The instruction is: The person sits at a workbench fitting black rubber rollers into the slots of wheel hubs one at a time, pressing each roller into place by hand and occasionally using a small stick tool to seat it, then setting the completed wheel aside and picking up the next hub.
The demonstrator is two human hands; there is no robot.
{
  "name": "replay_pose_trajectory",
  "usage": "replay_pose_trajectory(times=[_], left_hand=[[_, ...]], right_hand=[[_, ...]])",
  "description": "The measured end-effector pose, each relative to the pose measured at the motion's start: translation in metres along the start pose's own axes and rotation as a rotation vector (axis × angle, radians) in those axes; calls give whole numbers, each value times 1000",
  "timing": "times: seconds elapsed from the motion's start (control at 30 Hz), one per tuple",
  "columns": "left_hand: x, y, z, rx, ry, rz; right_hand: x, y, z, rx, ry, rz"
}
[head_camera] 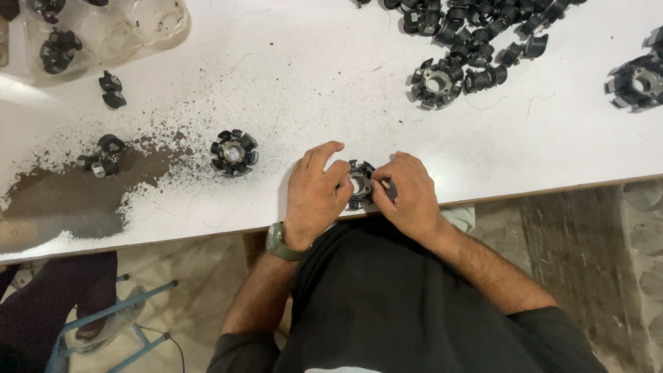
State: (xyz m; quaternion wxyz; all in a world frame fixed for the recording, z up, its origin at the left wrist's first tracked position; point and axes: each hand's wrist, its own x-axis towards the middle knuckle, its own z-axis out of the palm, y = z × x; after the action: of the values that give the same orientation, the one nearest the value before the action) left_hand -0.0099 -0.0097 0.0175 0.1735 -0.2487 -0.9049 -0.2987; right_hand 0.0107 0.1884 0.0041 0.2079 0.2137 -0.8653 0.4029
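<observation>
A small black ring-shaped part with a silver centre (360,184) lies on the white table (318,90) near its front edge. My left hand (315,193) grips its left side with curled fingers; a green watch sits on that wrist. My right hand (409,195) pinches its right side. Both hands partly cover the part. A similar black ring with pole pieces (234,152) lies to the left of my left hand, untouched.
A pile of black pieces (476,27) and an assembled ring (435,83) lie at the back right, another ring (635,83) at the far right. Dark powder (76,200) spreads on the left. A clear plastic tray (103,34) stands back left. Another person's leg (62,304) is below left.
</observation>
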Motion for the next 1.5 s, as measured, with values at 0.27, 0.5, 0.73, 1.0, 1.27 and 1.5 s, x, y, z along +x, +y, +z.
replay_pose_trajectory(times=[0.27,0.5,0.73,1.0,1.27,1.5], left_hand=[[-4,4,6,-138,-70,-57],[-8,6,3,-208,-82,-167],[-12,8,5,-224,-21,-141],[-21,6,12,-174,-15,-148],[-26,7,16,-190,21,-161],[-29,18,25,-178,78,-139]], right_hand=[[-4,-1,1,-65,-23,-18],[-13,2,5,-25,-28,-124],[-14,6,7,-22,-40,-106],[-16,6,10,-38,-25,-164],[-14,2,11,-124,-30,-190],[-17,3,12,-125,7,-174]])
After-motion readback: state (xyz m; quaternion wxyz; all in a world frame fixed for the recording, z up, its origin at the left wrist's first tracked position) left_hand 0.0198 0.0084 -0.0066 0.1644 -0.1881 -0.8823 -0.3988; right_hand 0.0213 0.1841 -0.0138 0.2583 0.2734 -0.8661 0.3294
